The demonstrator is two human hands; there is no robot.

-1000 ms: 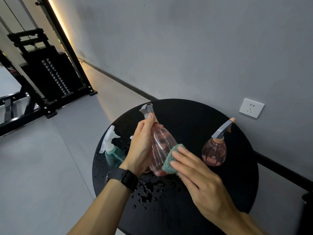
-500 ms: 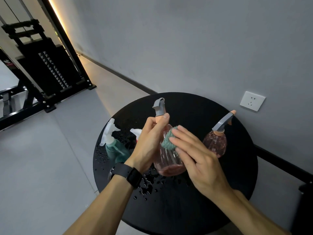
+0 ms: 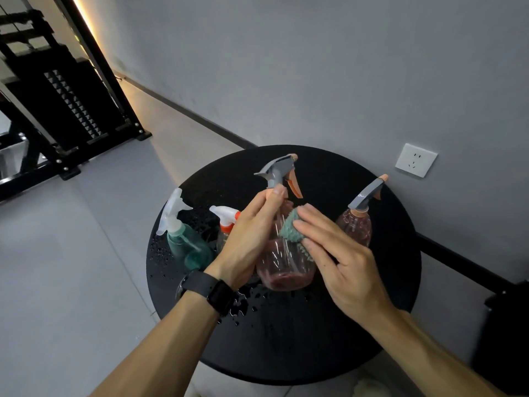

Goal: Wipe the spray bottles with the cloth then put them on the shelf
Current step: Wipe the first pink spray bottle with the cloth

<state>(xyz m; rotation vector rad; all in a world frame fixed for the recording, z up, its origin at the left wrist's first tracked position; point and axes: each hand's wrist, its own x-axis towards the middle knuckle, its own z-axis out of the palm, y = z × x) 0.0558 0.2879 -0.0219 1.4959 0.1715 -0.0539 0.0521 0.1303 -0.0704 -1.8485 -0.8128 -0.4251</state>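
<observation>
Pink bottle [image 3: 286, 262] is held above the near-centre of the round black table [image 3: 315, 353], neck gripped by the left hand [image 3: 246, 239], fingers curled round it just under the grey trigger head. The cloth [image 3: 290, 229] is pressed onto the bottle's shoulder by the right hand [image 3: 337, 259], fingers straight and close together, flat over the cloth.

Change vs a second ago: the cloth has been moved up from the lower belly to the shoulder near the neck, and the bottle has been turned so its trigger points away, toward the far edge. Judged: body mostly covered, wipe on this bottle near its end; trigger head probably still to be done. Shelf placement not started; no shelf is identifiable in view.

Count, near to far:
- water droplets: many, scattered along the near-left part of the table, under the left wrist
- watch [image 3: 211, 290]: 1, on the left wrist
- cloth: 1
- spray bottles: 4 total
  - 1 pink, in hand
  - 1 teal bottle [image 3: 186, 245], white head, at the left edge
  - 1 clear bottle [image 3: 226, 224], white-orange head, just behind the left hand, mostly hidden
  - 1 second pink bottle [image 3: 356, 224], grey head, upright near the far-right edge
- wall socket [image 3: 416, 160]: 1, beyond the far-right edge

Three bottles are judged still unwiped.
</observation>
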